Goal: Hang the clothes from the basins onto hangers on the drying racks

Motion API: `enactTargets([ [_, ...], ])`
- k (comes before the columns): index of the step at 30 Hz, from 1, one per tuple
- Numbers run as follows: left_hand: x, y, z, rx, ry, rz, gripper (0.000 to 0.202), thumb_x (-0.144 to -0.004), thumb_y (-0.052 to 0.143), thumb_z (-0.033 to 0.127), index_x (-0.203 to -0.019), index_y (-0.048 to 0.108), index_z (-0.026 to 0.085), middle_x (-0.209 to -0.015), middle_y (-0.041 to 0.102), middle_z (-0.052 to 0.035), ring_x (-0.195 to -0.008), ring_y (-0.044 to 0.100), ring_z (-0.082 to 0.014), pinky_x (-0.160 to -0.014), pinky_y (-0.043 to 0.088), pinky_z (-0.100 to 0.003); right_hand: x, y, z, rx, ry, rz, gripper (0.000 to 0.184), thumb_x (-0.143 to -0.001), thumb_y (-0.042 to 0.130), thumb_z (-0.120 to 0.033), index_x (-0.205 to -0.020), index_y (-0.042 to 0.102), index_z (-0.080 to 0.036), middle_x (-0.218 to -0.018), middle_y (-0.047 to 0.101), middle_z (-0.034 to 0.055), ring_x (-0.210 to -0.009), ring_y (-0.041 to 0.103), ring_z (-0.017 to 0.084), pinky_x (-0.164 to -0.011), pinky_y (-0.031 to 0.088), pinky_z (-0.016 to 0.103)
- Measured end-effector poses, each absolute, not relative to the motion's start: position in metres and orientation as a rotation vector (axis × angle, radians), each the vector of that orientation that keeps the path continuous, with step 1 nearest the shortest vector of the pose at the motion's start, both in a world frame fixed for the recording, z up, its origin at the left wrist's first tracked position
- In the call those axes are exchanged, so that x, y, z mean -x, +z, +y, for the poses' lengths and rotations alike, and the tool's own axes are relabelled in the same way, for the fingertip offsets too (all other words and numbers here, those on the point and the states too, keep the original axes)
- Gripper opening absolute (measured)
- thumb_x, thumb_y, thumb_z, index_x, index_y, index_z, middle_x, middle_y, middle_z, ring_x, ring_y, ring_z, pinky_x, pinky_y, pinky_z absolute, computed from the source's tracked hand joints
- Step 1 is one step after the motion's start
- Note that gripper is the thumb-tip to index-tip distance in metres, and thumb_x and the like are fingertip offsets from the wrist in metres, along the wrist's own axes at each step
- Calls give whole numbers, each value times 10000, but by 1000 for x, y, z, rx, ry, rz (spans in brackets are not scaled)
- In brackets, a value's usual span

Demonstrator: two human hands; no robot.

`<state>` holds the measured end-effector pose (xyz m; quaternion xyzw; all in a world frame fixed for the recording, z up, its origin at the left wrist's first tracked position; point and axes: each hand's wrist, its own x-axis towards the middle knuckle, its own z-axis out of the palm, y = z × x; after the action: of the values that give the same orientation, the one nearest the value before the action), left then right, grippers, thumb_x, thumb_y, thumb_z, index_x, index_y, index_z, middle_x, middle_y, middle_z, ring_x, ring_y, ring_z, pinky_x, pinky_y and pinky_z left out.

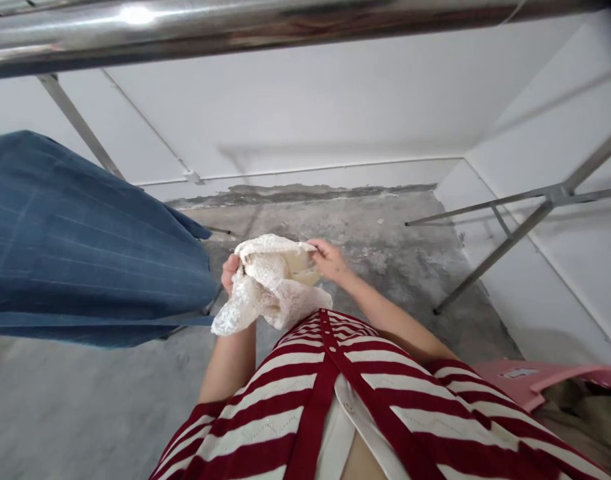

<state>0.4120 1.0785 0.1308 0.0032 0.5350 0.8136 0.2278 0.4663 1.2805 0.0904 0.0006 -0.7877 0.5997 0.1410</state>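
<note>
A white lace garment (280, 283) is bunched up between my two hands, in front of my striped top. Its upper edge is stretched from one hand to the other, and a cream lining shows inside it. My left hand (229, 273) grips the garment's left side, partly covered by the lace. With thumb and fingers pinched, my right hand (330, 260) holds the right end of the upper edge. The lower folds hang loose near my waist. What kind of garment it is, the folds do not show.
A blue denim garment (90, 240) hangs at the left. A shiny metal rail (305, 28) crosses the top, with stand legs (505, 253) at the right. A pink basket (530, 383) holding dark cloth sits at the lower right. White walls meet the concrete floor (385, 267).
</note>
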Motion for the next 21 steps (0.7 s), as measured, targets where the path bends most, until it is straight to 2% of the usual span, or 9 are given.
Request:
enactTargets([
  [3,-404,122,1065,34,2165,1425,412,-694,518,561,-730,642,170,-519,614,-7,-513,594,-180,-554,512,-298,-474,116,1315,82,1966,-2141,275,-782,542,-381,-959,584,-174,-774,612,6,-666,533,110,-622,423,222],
  [6,-398,110,1061,-78,1980,1574,386,-647,584,525,-736,645,155,-562,641,-16,-551,607,-189,-571,503,-297,-486,149,1337,32,2063,-2112,260,-734,632,-406,-803,597,-157,-696,568,-17,-605,471,79,-582,374,202],
  [9,-393,100,1066,-228,1718,1764,418,-613,661,514,-738,656,115,-606,657,-41,-565,594,-184,-573,477,-287,-497,170,1339,12,2173,-2076,261,-724,658,-403,-753,589,-153,-642,522,-35,-553,424,60,-541,340,194],
  [12,-395,97,1084,-419,1660,1962,476,-632,690,488,-908,673,100,-847,701,-82,-768,625,-202,-710,480,-288,-503,176,1331,39,2296,-2042,281,-698,684,-407,-738,578,-150,-611,504,-43,-522,409,53,-507,321,185],
  [14,-404,97,1103,-672,1667,2092,539,-649,688,470,-1057,639,121,-1072,667,-102,-959,604,-218,-840,460,-298,-506,175,1328,67,2355,-2029,304,-676,701,-418,-734,571,-149,-604,510,-42,-512,414,53,-492,317,181],
  [15,-409,96,1114,-803,1651,2131,542,-655,689,450,-1090,626,133,-1122,649,-101,-1001,593,-218,-872,450,-299,-508,175,1327,85,2377,-2020,318,-662,711,-424,-730,568,-148,-602,514,-41,-509,417,53,-485,317,180],
  [16,-415,95,1126,-901,1622,2172,499,-672,680,422,-1085,630,145,-1112,653,-92,-993,596,-209,-872,450,-292,-509,175,1327,106,2394,-2006,332,-646,722,-430,-725,565,-148,-598,516,-40,-506,418,54,-479,316,179],
  [19,-427,89,1155,-993,1508,2408,233,-765,569,297,-931,673,172,-924,685,-54,-868,613,-174,-798,462,-269,-518,176,1332,183,2399,-1944,347,-617,741,-432,-711,561,-150,-587,512,-40,-502,416,55,-471,317,179],
  [21,-427,86,1165,-978,1467,2633,211,-783,486,209,-871,676,182,-880,667,-52,-868,597,-174,-791,452,-273,-526,176,1341,236,2362,-1887,334,-614,744,-419,-704,564,-152,-593,512,-40,-509,419,55,-477,325,181],
])
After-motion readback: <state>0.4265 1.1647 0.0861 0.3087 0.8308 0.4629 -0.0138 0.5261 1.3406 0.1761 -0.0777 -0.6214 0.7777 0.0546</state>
